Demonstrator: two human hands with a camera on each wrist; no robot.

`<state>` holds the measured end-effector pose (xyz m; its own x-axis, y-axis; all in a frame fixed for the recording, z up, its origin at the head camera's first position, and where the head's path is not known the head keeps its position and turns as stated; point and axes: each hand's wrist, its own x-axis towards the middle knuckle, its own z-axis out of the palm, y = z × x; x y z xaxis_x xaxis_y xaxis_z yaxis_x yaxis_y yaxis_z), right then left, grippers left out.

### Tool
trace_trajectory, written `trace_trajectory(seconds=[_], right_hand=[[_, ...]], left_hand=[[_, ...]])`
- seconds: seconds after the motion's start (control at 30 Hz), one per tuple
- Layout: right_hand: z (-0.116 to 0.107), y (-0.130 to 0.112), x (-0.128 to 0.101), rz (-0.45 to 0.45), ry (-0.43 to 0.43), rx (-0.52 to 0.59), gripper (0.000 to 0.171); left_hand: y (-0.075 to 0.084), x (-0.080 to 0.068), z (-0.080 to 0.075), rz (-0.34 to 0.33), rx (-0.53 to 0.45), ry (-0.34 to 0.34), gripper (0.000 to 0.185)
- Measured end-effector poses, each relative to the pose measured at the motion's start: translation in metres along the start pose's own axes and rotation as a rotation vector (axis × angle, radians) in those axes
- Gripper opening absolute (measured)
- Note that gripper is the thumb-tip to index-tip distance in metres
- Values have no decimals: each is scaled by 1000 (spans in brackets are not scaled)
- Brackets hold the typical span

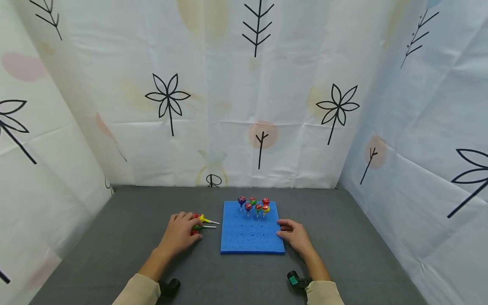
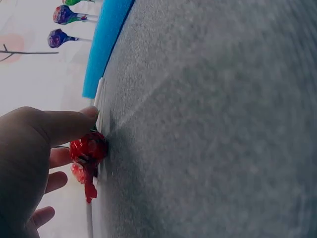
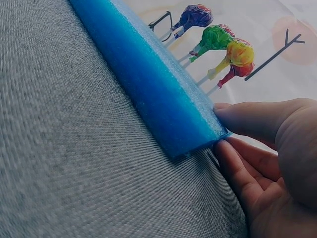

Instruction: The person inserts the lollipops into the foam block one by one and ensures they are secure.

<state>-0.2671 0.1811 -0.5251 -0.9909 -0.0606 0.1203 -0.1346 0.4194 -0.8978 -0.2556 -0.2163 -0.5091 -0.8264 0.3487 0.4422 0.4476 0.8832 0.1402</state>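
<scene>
Hands sat low on the grey fabric-covered table [image 1: 114,237], one each side of a flat square blue foam board [image 1: 249,233] with rows of small holes. Left hand [image 1: 179,235] lay over a small pile of loose wrapped lollipops [image 1: 200,223] just left of the board, fingers curled down onto them; white sticks poked out toward the board. Left wrist view showed the thumb [image 2: 64,126] and fingers closing around a red-wrapped lollipop [image 2: 88,148] lying on the table, touching it, grip looked like a light pinch. Right hand [image 1: 295,235] rested at the board's right edge, fingers fairly straight, thumb [image 3: 257,119] on top of the foam and fingers [image 3: 237,168] against its side near the front corner, steadying rather than wrapping it. Six wrapped lollipops [image 1: 254,204] stood upright in the holes at the far end of the board, in purple, green, red and yellow wrappers, close together. White curtain [image 1: 244,93] printed with black leaf and twig shapes closed in the table on three sides. Beige sleeves [image 1: 137,292] and wrist-worn devices showed at the bottom edge
</scene>
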Motion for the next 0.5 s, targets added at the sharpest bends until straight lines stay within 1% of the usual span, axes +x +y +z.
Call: trace_trajectory(seconds=[0.13, 0.27, 0.37, 0.5], right_hand=[[1, 0, 1, 9, 2, 3, 33], [1, 0, 1, 5, 3, 3, 33], [1, 0, 1, -3, 4, 4, 33], [1, 0, 0, -5, 3, 5, 33]], left_hand=[[-2, -3, -3, 8, 11, -3, 34], [-3, -5, -2, 2, 21, -15, 35], [-4, -6, -1, -8, 22, -33, 35], [-5, -8, 0, -30, 26, -77, 35]])
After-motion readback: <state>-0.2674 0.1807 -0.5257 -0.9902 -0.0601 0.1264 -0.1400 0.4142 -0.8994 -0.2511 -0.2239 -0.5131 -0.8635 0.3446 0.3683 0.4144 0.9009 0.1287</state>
